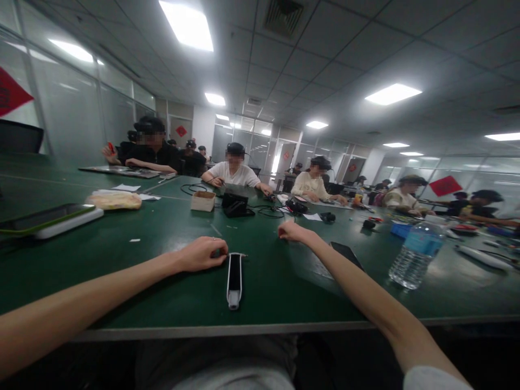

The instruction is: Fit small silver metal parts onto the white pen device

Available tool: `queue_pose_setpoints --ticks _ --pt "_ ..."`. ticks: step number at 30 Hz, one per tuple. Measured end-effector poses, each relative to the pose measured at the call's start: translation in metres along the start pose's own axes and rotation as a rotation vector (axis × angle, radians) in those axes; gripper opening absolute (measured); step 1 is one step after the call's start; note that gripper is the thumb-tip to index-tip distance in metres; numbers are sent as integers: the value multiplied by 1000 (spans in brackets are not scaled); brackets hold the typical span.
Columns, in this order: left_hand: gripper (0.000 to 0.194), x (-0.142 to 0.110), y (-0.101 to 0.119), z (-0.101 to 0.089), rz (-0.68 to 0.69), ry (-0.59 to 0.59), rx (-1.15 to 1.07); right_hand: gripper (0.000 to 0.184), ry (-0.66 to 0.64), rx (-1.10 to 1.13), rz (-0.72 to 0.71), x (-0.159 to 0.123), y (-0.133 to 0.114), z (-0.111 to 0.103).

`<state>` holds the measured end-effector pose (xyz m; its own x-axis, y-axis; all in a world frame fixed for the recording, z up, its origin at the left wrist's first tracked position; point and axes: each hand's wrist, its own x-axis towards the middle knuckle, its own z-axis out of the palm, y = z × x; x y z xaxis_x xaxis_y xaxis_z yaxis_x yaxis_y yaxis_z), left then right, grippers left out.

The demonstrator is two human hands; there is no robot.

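Beside a slim white device with a long black face [234, 276] is my left hand [202, 253], resting on the green table with its fingers curled closed. A thin metal rod [244, 255] sticks out at the device's far end, close to those fingertips. Whether the rod belongs to the device or is in the hand cannot be seen. Farther right and forward, my right hand [293, 232] is bent at the wrist, fingers closed and pointing down near the tabletop. Anything inside either hand is hidden. Under my right forearm lies a dark, flat phone-like thing [346, 254].
A water bottle [417, 254] stands at the right. Ahead are a small cardboard box [203, 201], a black stand-like object [235, 206] and cables. Left lie a plastic-wrapped bundle [116, 200] and a green-edged tablet-like thing [49, 218]. Several people sit around the table [170, 303].
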<state>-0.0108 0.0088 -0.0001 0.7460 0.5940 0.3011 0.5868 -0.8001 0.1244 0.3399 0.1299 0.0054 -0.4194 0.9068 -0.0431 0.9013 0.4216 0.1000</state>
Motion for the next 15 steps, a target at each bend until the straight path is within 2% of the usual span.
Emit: queue_pose_setpoints --ticks 4,8,11,15 --pt "18 0 1 -1 -9 -7 -1 15 9 72 -92 -15 -17 -5" --pt "19 0 2 -2 -11 -12 2 17 55 120 -123 -22 -25 -5" --pt "21 0 1 -2 -15 -30 8 19 117 126 -105 -26 -22 -7" --pt "21 0 2 -5 -37 -60 7 22 227 84 -15 -34 -3 -10"
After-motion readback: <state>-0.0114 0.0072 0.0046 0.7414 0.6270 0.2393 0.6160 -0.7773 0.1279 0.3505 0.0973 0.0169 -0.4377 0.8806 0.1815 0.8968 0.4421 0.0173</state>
